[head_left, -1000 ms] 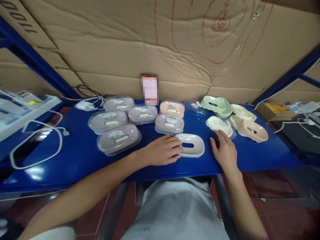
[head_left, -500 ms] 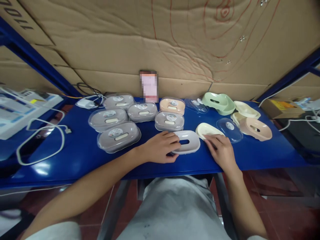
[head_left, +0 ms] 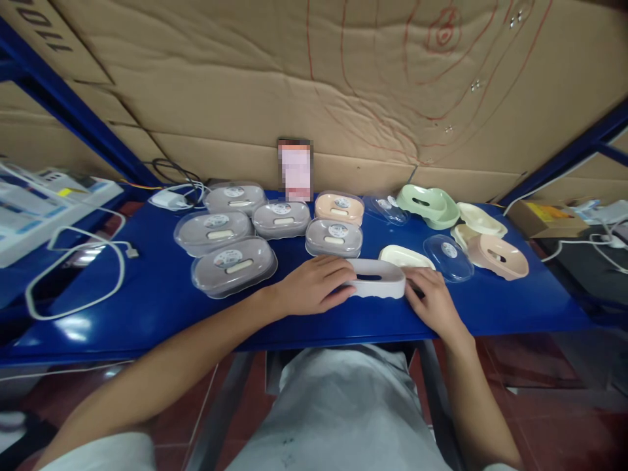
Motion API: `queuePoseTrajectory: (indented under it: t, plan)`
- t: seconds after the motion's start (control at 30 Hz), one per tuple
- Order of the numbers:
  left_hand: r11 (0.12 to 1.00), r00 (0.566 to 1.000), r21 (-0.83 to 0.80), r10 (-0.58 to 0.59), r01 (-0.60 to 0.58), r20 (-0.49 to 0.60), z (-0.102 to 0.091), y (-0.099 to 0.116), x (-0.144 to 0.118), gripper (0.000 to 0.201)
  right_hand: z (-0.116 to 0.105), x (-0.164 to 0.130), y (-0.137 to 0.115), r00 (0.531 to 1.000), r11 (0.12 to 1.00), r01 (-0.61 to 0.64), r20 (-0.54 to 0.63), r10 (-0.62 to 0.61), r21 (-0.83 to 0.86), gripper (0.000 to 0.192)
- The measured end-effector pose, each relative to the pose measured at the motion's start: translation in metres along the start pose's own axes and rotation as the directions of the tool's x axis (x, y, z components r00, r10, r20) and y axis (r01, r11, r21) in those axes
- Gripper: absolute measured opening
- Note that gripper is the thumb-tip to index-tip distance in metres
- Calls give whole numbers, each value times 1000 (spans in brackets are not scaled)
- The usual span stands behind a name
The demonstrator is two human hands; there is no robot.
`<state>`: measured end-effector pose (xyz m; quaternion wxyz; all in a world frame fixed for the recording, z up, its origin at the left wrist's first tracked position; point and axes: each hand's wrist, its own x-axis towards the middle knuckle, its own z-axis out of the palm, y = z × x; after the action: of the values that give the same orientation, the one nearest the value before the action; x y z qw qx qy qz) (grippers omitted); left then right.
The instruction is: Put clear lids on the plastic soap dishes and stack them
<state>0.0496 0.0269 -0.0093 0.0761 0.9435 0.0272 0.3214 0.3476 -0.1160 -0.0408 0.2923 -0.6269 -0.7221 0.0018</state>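
A pale grey oval soap dish (head_left: 380,288) with a slot in its floor is tilted on the table's near side, its wavy lower edge towards me. My left hand (head_left: 324,284) is closed on its left end, thumb low and fingers over the rim. At the right end, my right hand (head_left: 430,294) has thumb and fingers closed against the dish's edge. Right behind it lies a cream insert (head_left: 405,256), partly hidden by the dish and my right hand. Beyond my left hand stands a lidded grey soap dish (head_left: 333,239).
Several lidded grey soap dishes (head_left: 234,265) and a lidded peach one (head_left: 338,208) stand left and behind. To the right are clear lids (head_left: 447,258), green dishes (head_left: 432,206) and a peach dish (head_left: 498,256). A phone (head_left: 296,170) leans on the cardboard; a white cable (head_left: 73,314) lies left.
The grey dish has shifted right and tipped, showing its outer side. My right hand has let go of the cream insert and moved onto the dish's right end.
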Motion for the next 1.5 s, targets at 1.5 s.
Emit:
queuePoseTrajectory:
  t: [1.5]
  plan:
    - [988, 966, 122, 66, -99, 251, 13, -3, -5, 10, 1, -17, 50, 898, 933, -342, -332, 288, -113, 45]
